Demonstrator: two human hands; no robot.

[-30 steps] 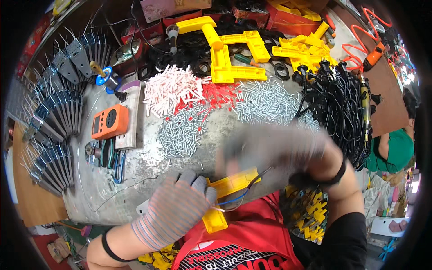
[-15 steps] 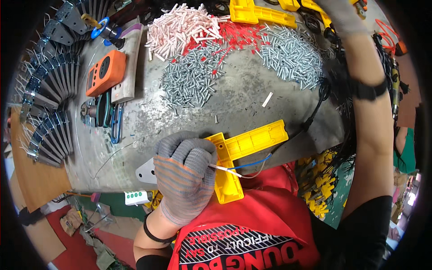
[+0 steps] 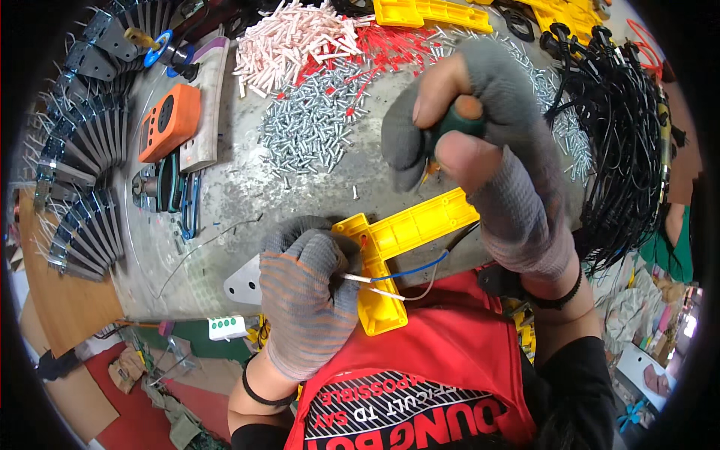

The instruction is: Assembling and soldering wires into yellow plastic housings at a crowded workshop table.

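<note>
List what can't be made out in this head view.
Head view:
Green-handled tool: mostly wrapped by the right hand, its tip unclear.
Yellow casing: left side covered by the left hand.
Upper yellow part: cut off by the top edge.
Orange device: markings too small to read.

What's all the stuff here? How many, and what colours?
Casing: one, yellow, front middle
Wires: at least two, blue and white, across casing
Tool: one, green handle, beyond casing
Holed plate: one, silver, left of casing
Screws: many, silver, middle and right
Sleeves: many, pale pink, far middle
Red bits: many, red, beside sleeves
Yellow parts: several, yellow, far edge
Cables: many, black, right
Meter: one, orange, left
Hand tools: a few, green and blue, near meter
Spool: one, blue, far left
Metal pieces: many, grey, left edge
Bench: one, grey, underneath
Apron: one, red, front
Left hand: one, grey glove, gripping casing
Right hand: one, grey glove, around tool
</note>
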